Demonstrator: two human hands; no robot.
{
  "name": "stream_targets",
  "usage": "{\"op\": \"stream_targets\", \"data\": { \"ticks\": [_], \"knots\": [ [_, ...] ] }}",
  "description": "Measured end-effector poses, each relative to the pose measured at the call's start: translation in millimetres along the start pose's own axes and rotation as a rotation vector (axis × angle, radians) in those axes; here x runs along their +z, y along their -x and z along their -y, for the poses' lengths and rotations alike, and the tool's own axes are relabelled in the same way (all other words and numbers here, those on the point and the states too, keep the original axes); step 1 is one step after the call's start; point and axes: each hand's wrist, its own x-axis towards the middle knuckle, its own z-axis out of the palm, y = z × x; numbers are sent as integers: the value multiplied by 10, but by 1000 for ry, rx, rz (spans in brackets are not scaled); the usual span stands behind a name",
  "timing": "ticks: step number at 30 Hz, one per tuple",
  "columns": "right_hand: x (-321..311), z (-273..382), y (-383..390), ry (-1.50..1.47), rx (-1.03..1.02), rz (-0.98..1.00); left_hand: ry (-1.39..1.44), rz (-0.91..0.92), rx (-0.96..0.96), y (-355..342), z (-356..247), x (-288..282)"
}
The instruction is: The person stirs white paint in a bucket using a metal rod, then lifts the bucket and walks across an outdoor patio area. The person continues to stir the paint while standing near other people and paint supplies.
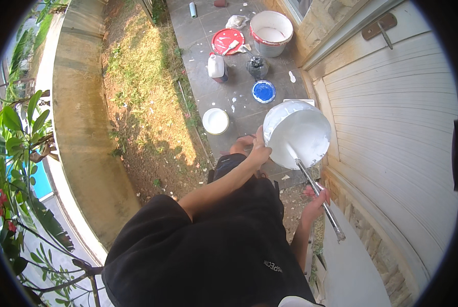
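Observation:
My left hand [261,148] grips the left side of a tilted white bucket [275,115] with white paint [303,135] in it. A long metal rod [309,179] reaches from the paint toward my right side, its far end in the liquid. My right hand [318,199] is closed around the rod below the bucket, near its middle. Just left of the bucket, a small round tub of white paint [215,120] stands on the tiles. A blue lid [263,91] smeared with white lies above the bucket on the floor.
On the splattered tiles [198,71] stand a larger bucket [270,38], a red lid [228,41] with a brush, a jug [216,66] and a dark container [257,68]. A dirt strip [142,112], low wall [80,112] and plants lie left; a white door [387,117] is right.

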Motion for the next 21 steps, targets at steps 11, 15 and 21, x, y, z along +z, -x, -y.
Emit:
{"op": "stream_targets", "data": {
  "ticks": [11, 15, 21],
  "knots": [
    [666, 171, -591, 110, -298, 632, 474, -489, 111, 531, 494, -491],
    [1203, 329, -514, 177, -344, 973, 536, -718, 115, 673, 651, -773],
    [1984, 493, -229, 150, -341, 1196, 1068, -764, -29, 1120, 627, -1263]
  ]
}}
